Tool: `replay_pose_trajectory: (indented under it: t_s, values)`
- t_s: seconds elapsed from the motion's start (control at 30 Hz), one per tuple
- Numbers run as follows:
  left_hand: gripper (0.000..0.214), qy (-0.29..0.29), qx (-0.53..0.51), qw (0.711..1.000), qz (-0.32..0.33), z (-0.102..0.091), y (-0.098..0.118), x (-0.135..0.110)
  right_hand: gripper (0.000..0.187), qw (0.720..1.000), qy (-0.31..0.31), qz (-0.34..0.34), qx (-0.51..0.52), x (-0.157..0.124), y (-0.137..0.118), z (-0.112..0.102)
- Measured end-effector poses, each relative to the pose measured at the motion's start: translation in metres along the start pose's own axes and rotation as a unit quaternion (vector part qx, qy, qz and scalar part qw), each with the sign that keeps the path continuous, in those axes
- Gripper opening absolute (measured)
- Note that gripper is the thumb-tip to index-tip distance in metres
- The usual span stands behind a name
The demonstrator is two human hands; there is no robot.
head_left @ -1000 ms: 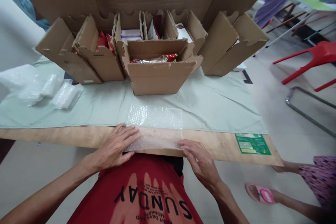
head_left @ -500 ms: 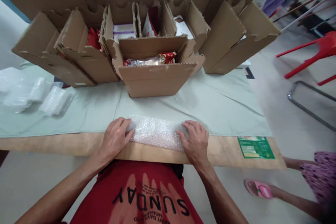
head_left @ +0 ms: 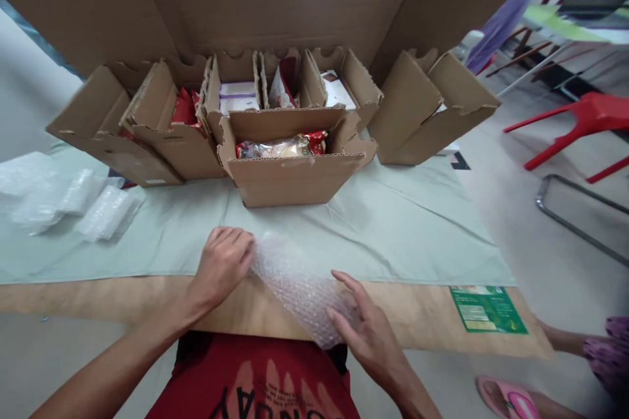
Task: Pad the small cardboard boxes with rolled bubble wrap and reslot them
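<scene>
A bubble-wrap strip (head_left: 297, 291) slants over the tabletop (head_left: 417, 314) at its front edge. The left hand (head_left: 225, 263) grips its far end; the right hand (head_left: 367, 327), loosely spread, apparently touches the near end. Beyond stands an open cardboard box (head_left: 295, 182).

Lower centre of frame: left hand (head_left: 222, 265), fingers curled tight, grips the upper left end of a bubble wrap strip (head_left: 297, 285), which slants down and right. Right hand (head_left: 368, 327), thumb and forefinger parted, is at the strip's lower right end. Mid-frame: a front cardboard box (head_left: 289, 182) holds packets (head_left: 282, 147), partly red; further cardboard boxes (head_left: 162, 150) line up behind. Left edge: bubble-wrap bundles (head_left: 105, 213) on pale green cloth (head_left: 417, 222). Lower right: green printed sheet (head_left: 489, 309) on wood (head_left: 147, 298). Right edge: red stool (head_left: 587, 116).
</scene>
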State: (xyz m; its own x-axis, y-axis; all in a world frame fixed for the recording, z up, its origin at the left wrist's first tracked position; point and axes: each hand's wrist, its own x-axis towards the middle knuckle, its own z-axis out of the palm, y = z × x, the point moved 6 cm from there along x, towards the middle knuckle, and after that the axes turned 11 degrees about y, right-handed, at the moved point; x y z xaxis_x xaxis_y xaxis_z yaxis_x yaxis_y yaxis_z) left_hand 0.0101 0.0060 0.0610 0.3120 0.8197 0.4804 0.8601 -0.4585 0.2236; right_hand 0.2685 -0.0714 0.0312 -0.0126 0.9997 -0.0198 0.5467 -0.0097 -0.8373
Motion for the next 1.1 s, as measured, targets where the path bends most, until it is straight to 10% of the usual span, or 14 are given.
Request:
replay_pose_trajectory:
  t_s: [0.2, 0.4, 0.5, 0.6, 0.7, 0.83, 0.97, 1.1]
  values:
    - [0.029, 0.026, -0.048, 0.997, 0.062, 0.028, 0.034, 0.036, 0.056, 0.993, 0.01, 0.078, 0.084, -0.027, 0.002, 0.024]
    - [0.028, -0.104, -0.324, 0.939, 0.06, -0.001, 0.056, -0.036, 0.032, 0.959, -0.024, 0.189, 0.21, -0.037, 0.012, 0.033]
    - [0.063, -0.172, -0.354, 0.919, 0.028, -0.008, 0.06, -0.063, 0.036, 0.906, -0.014, 0.261, 0.332, -0.034, 0.006, 0.04]
    - [0.093, -0.154, -0.333, 0.93, 0.003, -0.005, 0.063, -0.07, 0.041, 0.852, 0.003, 0.284, 0.44, -0.024, -0.006, 0.05]
    - [0.058, -0.103, -0.305, 0.942, -0.099, 0.003, 0.059, -0.067, 0.051, 0.828, 0.009, 0.272, 0.489, -0.018, -0.011, 0.06]
    - [0.035, -0.063, -0.286, 0.921, -0.259, 0.015, 0.044, -0.064, 0.064, 0.887, 0.039, 0.193, 0.418, -0.018, -0.007, 0.054]
    - [0.042, -0.038, -0.246, 0.935, -0.252, 0.021, 0.041, -0.061, 0.046, 0.984, 0.083, -0.052, 0.152, -0.016, -0.021, 0.034]
    - [0.04, 0.002, -0.171, 0.967, -0.187, 0.019, 0.044, -0.062, 0.039, 0.957, 0.034, -0.263, -0.117, -0.007, -0.037, 0.046]
